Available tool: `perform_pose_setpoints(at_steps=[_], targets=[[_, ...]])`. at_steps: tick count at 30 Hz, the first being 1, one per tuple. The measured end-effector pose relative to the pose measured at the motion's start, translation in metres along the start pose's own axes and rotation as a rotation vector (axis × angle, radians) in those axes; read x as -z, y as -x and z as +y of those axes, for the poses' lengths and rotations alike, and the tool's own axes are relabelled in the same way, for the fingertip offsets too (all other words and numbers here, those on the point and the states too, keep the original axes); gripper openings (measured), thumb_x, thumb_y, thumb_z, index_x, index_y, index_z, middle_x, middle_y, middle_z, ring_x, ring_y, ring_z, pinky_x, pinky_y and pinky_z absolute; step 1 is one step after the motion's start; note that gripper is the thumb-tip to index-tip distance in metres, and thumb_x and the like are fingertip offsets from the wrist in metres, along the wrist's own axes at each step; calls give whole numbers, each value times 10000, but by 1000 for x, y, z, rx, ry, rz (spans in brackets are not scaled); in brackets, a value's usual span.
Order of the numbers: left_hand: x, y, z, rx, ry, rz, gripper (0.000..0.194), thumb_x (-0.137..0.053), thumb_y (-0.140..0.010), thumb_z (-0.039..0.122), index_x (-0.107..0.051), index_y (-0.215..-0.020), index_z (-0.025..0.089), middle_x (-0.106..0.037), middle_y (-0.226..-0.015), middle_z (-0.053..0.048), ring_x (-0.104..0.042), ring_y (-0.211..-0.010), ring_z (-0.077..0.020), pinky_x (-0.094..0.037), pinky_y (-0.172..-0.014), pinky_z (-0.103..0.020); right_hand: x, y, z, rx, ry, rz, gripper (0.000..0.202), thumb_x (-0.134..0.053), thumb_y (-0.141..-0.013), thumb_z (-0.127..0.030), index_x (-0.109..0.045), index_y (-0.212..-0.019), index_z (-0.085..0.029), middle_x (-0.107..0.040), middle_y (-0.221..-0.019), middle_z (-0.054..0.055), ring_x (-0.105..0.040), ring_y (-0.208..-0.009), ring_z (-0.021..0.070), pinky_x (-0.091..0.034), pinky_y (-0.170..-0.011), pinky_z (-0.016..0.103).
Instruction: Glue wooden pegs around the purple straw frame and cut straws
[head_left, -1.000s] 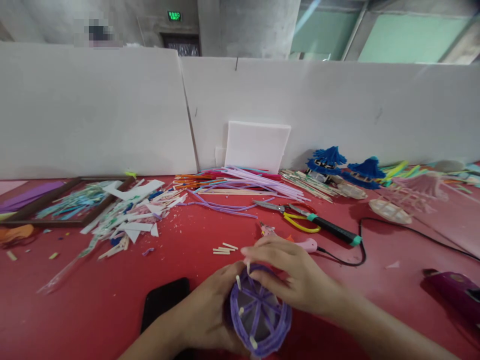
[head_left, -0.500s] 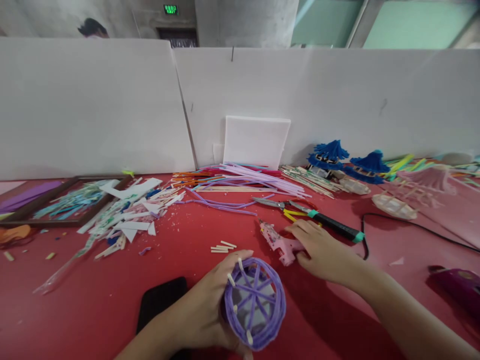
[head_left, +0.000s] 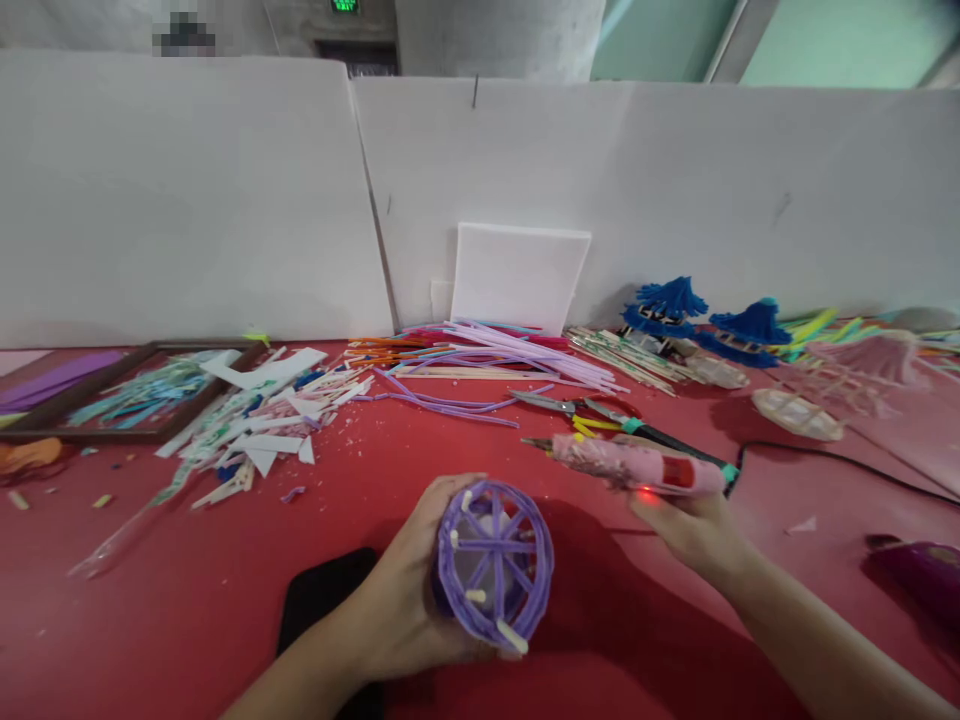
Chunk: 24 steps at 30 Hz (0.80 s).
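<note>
Above a red tabletop (head_left: 420, 445), a person's left hand (head_left: 409, 590) cradles a round purple piece (head_left: 496, 546), fingers wrapped around its left side and its spoked face turned toward the camera. Four short pale pegs (head_left: 512, 636) jut from the piece, spaced along its left and lower edge. Off to the right, the right hand (head_left: 697, 535) grasps a pink glue gun (head_left: 637, 466), its fingers mostly hidden below the tool; the nozzle points left, apart from the purple piece, and a red light glows on the underside near the thumb. Scissors (head_left: 544, 402) and a tool with a black-and-teal handle (head_left: 667, 440) lie just beyond the gun, partly covered by it. Beneath the left forearm rests what appears to be a black phone (head_left: 322, 595). Farther back, lilac strips (head_left: 532, 355) lie bundled before a white board (head_left: 521, 275), flanked by a heap of white scraps (head_left: 274, 420) at left and two blue-roofed models (head_left: 667, 303) at right.
</note>
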<state>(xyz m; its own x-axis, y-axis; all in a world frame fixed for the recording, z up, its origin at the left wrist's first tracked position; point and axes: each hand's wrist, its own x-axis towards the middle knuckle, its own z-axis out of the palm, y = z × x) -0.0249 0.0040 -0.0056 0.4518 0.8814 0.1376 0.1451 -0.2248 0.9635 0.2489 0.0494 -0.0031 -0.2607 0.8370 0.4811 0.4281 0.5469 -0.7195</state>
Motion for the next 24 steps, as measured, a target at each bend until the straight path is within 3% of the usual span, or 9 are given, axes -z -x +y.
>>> perform_pose_setpoints(at_steps=[4, 7, 11, 24], targets=[[1, -1, 1, -40, -52, 108, 986, -888, -518, 266, -333, -1331, 320, -422, -1308, -81, -473, -1205, -318, -394, -1042, -457, -3, 1, -14, 82, -91, -68, 79, -484, -735, -173, -543, -705, -215, -592, -659, 14, -553, -561, 162, -436, -506, 267], [2, -2, 3, -81, -123, 67, 932, -879, -545, 284, -346, -1307, 360, -419, -1292, -57, -471, -1205, -307, -405, -1034, -455, -7, -2, -25, 141, -100, -131, 126, -476, -702, -157, -566, -775, -205, -613, -736, 33, -567, -616, 166, -450, -540, 275], [2, -2, 4, -104, -187, 1, 948, -875, -555, 293, -323, -1318, 401, -407, -1300, -43, -462, -1211, -303, -405, -1033, -448, -10, -1, -27, 212, -31, -118, 155, -465, -684, -133, -564, -788, -193, -615, -744, 45, -570, -626, 167, -447, -543, 282], [1, -3, 3, -144, -200, 6, 943, -862, -573, 297, -299, -1322, 404, -397, -1281, -50, -472, -1191, -308, -430, -1006, -443, -8, -1, -26, 305, 101, -78, 94, -485, -716, -152, -527, -791, -190, -566, -685, 33, -493, -580, 152, -399, -523, 286]])
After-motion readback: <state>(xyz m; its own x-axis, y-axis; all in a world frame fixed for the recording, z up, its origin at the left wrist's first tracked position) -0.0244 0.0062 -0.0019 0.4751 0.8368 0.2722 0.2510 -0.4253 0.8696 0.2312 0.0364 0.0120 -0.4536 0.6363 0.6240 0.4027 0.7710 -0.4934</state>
